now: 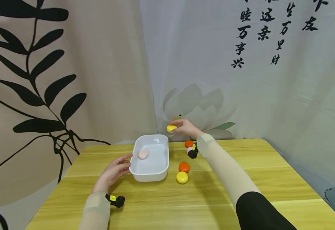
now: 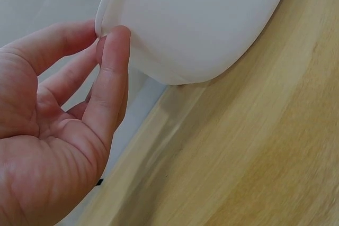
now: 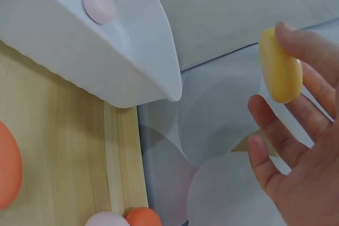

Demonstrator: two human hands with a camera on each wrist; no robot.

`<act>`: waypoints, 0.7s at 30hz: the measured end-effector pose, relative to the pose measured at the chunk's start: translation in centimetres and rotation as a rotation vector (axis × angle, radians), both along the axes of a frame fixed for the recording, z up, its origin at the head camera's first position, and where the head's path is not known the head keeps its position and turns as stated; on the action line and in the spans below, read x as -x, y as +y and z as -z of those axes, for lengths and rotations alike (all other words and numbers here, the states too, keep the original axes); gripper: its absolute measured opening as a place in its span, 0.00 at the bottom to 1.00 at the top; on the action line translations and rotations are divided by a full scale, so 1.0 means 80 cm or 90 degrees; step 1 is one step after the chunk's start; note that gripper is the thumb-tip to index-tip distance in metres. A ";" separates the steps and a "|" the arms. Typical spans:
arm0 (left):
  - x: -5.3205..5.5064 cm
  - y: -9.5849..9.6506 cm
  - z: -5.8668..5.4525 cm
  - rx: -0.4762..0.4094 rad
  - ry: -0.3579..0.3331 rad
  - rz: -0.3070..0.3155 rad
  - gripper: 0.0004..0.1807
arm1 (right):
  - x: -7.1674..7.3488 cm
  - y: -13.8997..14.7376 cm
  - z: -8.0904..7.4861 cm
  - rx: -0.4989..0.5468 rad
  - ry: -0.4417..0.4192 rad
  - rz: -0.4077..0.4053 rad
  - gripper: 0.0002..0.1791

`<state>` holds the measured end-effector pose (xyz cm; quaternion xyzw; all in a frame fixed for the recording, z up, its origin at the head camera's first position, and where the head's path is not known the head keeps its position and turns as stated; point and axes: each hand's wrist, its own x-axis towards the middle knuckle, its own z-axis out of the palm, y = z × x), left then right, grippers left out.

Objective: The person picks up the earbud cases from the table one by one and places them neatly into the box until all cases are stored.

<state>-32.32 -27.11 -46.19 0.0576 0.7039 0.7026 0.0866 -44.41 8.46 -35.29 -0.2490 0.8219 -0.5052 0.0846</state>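
Right hand (image 1: 188, 128): thumb and fingertips pinch a raised yellow disc (image 3: 278, 70), thick, smooth and rounded; the grip is firm enough that I see the disc held on edge, with the two lowest fingers apart from it. Position: in the air by the table's far edge, to the right of the basin and outside it.

Left hand (image 1: 114, 171): thumb and fingers hold the rim at the basin's left side; I cannot tell how hard they press.

White basin (image 1: 157, 156): one, rectangular, rounded corners, upright on the table. Contents: one pale pink disc (image 1: 143, 154), lying on its floor toward the left wall.

Loose discs, right of the basin: one orange disc (image 1: 184, 167), with a second yellow disc (image 1: 182, 177) just beside it on the near side; whether they touch I cannot tell. Farther back, a rear orange disc (image 1: 189, 144) and a whitish-pink disc (image 3: 107, 219), close together; from the head camera I see the latter partly hidden by the black right wrist camera (image 1: 193, 153).

Table (image 1: 144, 209): wood-grained, yellowish.

Backdrop cloth (image 1: 115, 64): pale, printed with black leaves, a lotus and Chinese characters.
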 end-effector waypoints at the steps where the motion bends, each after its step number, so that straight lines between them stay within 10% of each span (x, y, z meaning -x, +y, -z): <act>1: 0.000 0.000 0.000 0.001 0.001 0.000 0.31 | 0.001 -0.001 0.001 0.007 -0.002 -0.002 0.29; 21: 0.000 0.001 0.001 0.008 -0.005 -0.011 0.30 | 0.006 -0.023 0.002 -0.016 0.020 -0.012 0.28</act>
